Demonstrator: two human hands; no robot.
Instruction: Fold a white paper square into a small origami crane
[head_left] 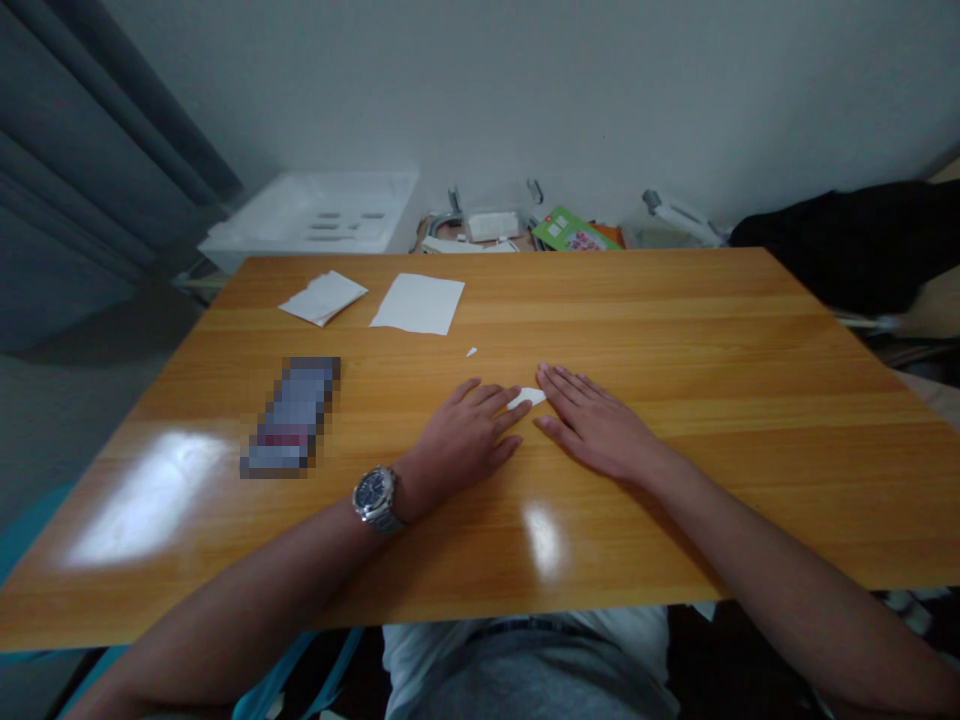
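A small white piece of paper lies on the wooden table between my two hands, partly covered by fingers on both sides. My left hand, with a metal watch on its wrist, has its fingers spread, and the fingertips touch the paper's left side. From the right, my right hand rests flat with fingers stretched out over the paper's right end. A tiny white scrap sits just beyond the left fingertips.
Farther back on the table are a white square sheet and folded white paper. A pixelated phone-shaped object lies left of my left hand. Behind the table stand a white tray and a green booklet.
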